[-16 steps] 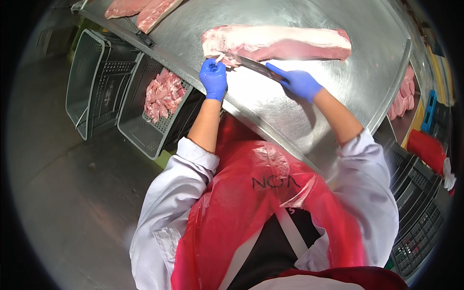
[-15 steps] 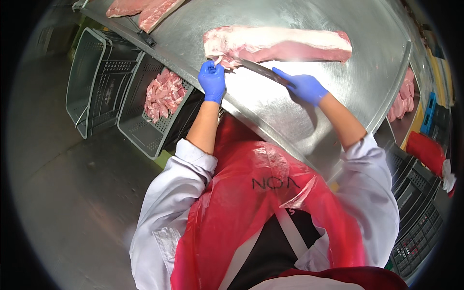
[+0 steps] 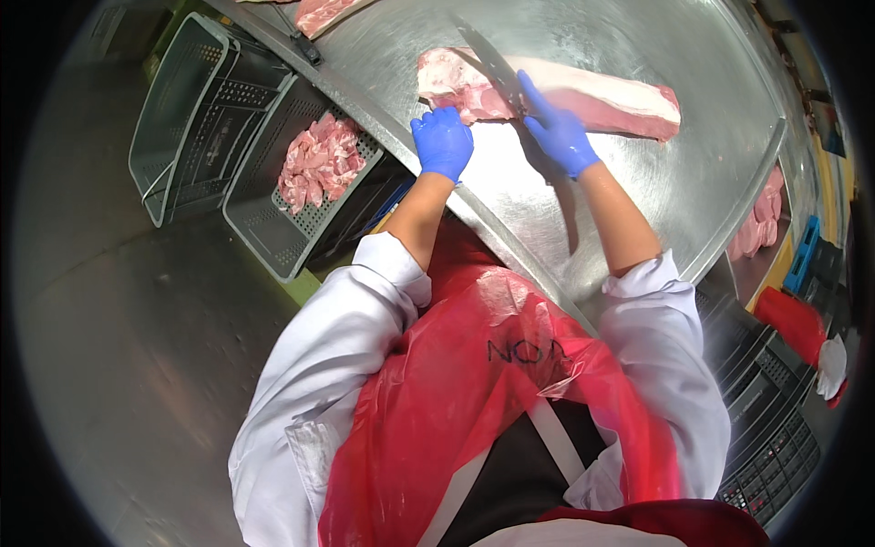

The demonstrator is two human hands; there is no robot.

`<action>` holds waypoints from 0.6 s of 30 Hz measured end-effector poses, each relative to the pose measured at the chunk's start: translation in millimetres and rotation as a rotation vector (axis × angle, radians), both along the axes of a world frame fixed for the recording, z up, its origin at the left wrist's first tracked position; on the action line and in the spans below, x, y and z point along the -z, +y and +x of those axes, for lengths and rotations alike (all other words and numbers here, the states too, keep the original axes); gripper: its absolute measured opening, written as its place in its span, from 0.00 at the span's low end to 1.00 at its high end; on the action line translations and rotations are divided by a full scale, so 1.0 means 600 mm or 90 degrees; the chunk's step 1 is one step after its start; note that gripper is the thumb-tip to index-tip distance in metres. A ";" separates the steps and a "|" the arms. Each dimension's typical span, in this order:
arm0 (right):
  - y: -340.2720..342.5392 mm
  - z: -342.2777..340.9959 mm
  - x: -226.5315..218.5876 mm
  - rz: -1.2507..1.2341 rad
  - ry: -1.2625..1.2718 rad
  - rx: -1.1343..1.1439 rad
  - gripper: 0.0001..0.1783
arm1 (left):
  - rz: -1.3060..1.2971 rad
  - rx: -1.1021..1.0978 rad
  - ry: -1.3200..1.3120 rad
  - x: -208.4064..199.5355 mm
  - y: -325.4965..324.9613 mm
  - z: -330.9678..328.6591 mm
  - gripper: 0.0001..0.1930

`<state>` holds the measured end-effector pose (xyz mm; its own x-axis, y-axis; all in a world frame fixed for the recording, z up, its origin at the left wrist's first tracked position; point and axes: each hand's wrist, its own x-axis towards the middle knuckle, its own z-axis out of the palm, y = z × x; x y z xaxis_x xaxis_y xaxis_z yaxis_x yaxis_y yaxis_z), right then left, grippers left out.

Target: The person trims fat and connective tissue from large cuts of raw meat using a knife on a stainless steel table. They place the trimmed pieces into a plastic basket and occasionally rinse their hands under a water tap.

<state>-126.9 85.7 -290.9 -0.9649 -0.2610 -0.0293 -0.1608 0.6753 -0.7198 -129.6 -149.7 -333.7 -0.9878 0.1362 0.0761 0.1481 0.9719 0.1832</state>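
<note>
A long pork loin (image 3: pixel 606 102) with a white fat layer lies across the steel table, its ragged left end nearest my hands. My left hand (image 3: pixel 443 143), in a blue glove, is closed at the near edge of that end; its curled fingers grip the meat there, though the fingertips are hidden. In my blue-gloved right hand (image 3: pixel 561 137) is a knife (image 3: pixel 490 59), held above the loin. Its blade slants away to the far left, the tip past the meat's far edge. My right fingers wrap the handle and cover most of it.
Left of the steel table (image 3: pixel 674 191) stands a grey crate (image 3: pixel 264 242) holding meat pieces (image 3: pixel 319 164), with another grey crate (image 3: pixel 173 128) beside it. More meat (image 3: pixel 333 11) lies at the table's far left. Pink meat (image 3: pixel 758 219) sits beyond the right rim, near black crates (image 3: pixel 775 438).
The knife has swung from low beside the loin to above it, its tip now pointing farther away. My left hand stays closed at the loin's left end. The view has shifted somewhat.
</note>
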 end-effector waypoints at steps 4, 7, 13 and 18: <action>-0.053 0.003 0.021 -0.072 0.026 0.048 0.43 | 0.114 0.032 -0.129 -0.024 -0.004 0.006 0.14; -0.078 0.048 0.022 -0.020 -0.107 0.124 0.43 | 0.266 0.002 -0.140 -0.027 0.003 0.012 0.14; -0.118 0.104 0.030 -0.054 -0.133 0.192 0.45 | 0.301 0.073 -0.155 -0.076 0.030 0.009 0.16; -0.200 0.111 -0.012 -0.402 -0.344 0.352 0.46 | 0.269 0.041 -0.215 -0.123 0.041 -0.016 0.18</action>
